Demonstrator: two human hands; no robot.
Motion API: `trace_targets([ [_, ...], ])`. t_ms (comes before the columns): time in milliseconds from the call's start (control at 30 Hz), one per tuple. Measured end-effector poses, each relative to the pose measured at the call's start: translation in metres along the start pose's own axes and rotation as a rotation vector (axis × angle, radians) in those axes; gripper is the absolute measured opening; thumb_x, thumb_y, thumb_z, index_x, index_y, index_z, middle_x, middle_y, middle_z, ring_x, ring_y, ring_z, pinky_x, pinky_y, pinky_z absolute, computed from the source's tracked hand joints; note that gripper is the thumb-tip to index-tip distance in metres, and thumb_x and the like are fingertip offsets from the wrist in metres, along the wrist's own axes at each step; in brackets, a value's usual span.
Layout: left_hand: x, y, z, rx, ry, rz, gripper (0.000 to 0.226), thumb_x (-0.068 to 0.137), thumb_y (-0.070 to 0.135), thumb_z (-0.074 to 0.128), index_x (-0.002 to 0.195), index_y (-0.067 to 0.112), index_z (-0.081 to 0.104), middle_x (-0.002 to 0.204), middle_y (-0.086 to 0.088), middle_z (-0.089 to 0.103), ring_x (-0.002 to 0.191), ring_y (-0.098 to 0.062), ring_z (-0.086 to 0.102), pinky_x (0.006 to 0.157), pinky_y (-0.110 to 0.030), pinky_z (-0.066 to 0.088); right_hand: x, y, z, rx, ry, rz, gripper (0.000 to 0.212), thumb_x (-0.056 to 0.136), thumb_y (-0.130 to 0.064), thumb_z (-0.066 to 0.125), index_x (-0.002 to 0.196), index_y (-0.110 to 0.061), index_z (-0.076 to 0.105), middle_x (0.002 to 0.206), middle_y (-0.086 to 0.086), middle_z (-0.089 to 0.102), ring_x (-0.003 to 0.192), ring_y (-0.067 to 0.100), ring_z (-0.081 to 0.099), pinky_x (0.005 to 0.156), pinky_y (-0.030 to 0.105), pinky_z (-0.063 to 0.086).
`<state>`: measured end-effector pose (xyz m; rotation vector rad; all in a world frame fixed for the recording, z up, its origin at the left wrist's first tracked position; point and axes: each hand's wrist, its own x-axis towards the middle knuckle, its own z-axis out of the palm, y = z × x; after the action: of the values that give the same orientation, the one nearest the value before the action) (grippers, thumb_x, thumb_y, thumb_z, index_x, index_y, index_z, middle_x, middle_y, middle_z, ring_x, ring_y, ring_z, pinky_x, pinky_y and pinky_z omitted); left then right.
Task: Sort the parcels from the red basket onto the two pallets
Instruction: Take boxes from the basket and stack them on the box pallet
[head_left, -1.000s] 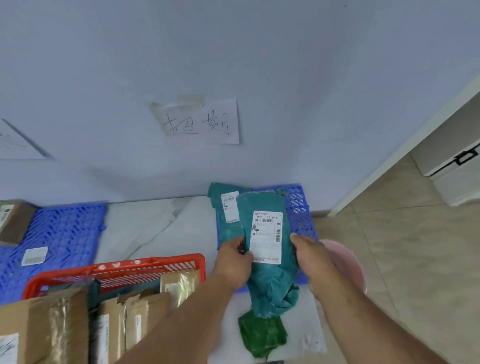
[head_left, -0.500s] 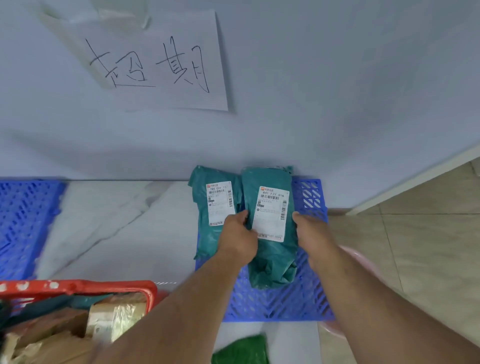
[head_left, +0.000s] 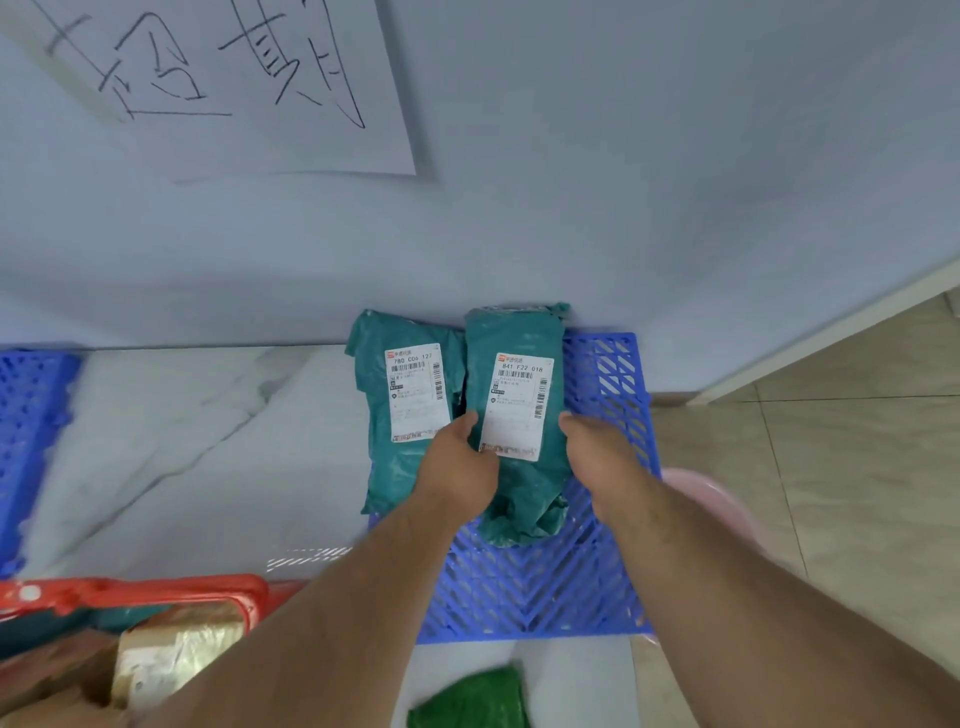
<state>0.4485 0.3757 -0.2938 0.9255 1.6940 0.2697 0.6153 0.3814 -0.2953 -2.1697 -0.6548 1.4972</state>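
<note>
Both arms reach forward — left hand (head_left: 460, 465) and right hand (head_left: 597, 451) curled, thumbs inward

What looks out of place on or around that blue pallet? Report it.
A dark green parcel lies on the floor in front of the blue pallet, outside the red basket. On the pallet, the left teal parcel overhangs the left edge.
</note>
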Motion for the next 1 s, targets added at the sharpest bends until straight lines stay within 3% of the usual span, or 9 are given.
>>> trace_targets([
  [167,-0.035,0.015,-0.018,-0.069,0.017,0.007,0.056,0.104,0.005,0.052,0.157,0.02,0.044,0.089,0.018,0.06,0.065,-0.013,0.058,0.044,-0.02,0.046,-0.029,-0.013,-0.011,0.01,0.042,0.011,0.037,0.11,-0.028,0.052,0.118,0.002,0.07,0.128,0.026,0.067,0.089,0.026,0.064,0.08,0.035,0.049],
  [233,-0.057,0.023,-0.028,-0.09,0.021,0.011,0.053,0.104,0.003,0.051,0.154,0.02,0.048,0.09,0.025,0.056,0.061,-0.011,0.056,0.042,-0.016,0.045,-0.049,-0.018,-0.015,0.025,0.048,0.002,0.033,0.109,-0.026,0.051,0.102,0.0,0.07,0.089,0.017,0.047,0.083,0.032,0.063,0.075,0.034,0.048],
  [267,-0.069,0.026,-0.034,-0.106,0.024,0.017,0.052,0.105,0.003,0.051,0.154,0.02,0.048,0.091,0.025,0.056,0.061,-0.012,0.054,0.042,-0.016,0.045,-0.06,-0.02,-0.015,0.023,0.048,0.0,0.032,0.108,-0.025,0.051,0.091,-0.003,0.067,0.09,0.031,0.052,0.111,0.039,0.07,0.071,0.033,0.047],
  [300,-0.083,0.028,-0.04,-0.116,0.027,0.021,0.052,0.104,0.003,0.052,0.154,0.02,0.048,0.091,0.02,0.059,0.06,-0.013,0.053,0.043,-0.016,0.045,-0.071,-0.019,-0.014,0.027,0.05,-0.007,0.032,0.107,-0.024,0.051,0.081,-0.009,0.061,0.081,0.022,0.048,0.086,0.015,0.031,0.066,0.032,0.041],
  [467,-0.163,0.015,-0.087,-0.137,0.026,0.009,0.056,0.102,0.006,0.056,0.156,0.02,0.046,0.084,-0.001,0.065,0.058,-0.014,0.054,0.044,-0.015,0.045,-0.157,-0.022,0.002,0.174,-0.002,-0.056,0.013,0.105,-0.031,0.06,0.106,-0.028,0.073,0.089,-0.009,0.065,0.08,0.011,0.057,0.077,0.027,0.048],
  [600,-0.225,-0.003,-0.145,-0.168,0.049,0.068,0.051,0.102,0.012,0.062,0.152,0.017,0.05,0.101,0.016,0.066,0.082,-0.014,0.067,0.071,-0.021,0.055,-0.23,-0.016,0.034,0.21,-0.077,-0.121,0.012,0.098,-0.039,0.062,0.093,-0.033,0.072,0.093,-0.016,0.065,0.088,0.004,0.059,0.085,0.025,0.049],
  [733,-0.273,-0.046,-0.215,-0.151,0.074,0.103,0.06,0.101,0.021,0.065,0.158,0.022,0.045,0.157,0.004,0.051,0.118,-0.021,0.066,0.108,-0.042,0.053,-0.301,-0.002,0.078,0.176,-0.134,-0.142,0.018,0.091,-0.053,0.061,0.096,-0.037,0.069,0.107,-0.014,0.067,0.101,0.007,0.062,0.095,0.031,0.051],
  [867,-0.309,-0.105,-0.289,-0.172,0.134,0.102,0.059,0.099,0.024,0.068,0.155,0.024,0.049,0.153,0.0,0.056,0.127,-0.025,0.063,0.111,-0.049,0.051,-0.372,0.015,0.128,0.12,-0.152,-0.103,0.05,0.102,-0.05,0.057,0.144,-0.023,0.063,0.137,-0.004,0.063,0.132,0.019,0.058,0.12,0.049,0.044],
  [1000,-0.336,-0.161,-0.342,-0.2,0.205,0.075,0.055,0.099,0.024,0.068,0.152,0.025,0.053,0.146,0.0,0.062,0.125,-0.027,0.065,0.111,-0.051,0.051,-0.412,0.046,0.174,0.075,-0.195,-0.062,0.051,0.094,-0.063,0.058,0.129,-0.027,0.07,0.139,-0.002,0.07,0.125,0.019,0.064,0.116,0.052,0.048],
])
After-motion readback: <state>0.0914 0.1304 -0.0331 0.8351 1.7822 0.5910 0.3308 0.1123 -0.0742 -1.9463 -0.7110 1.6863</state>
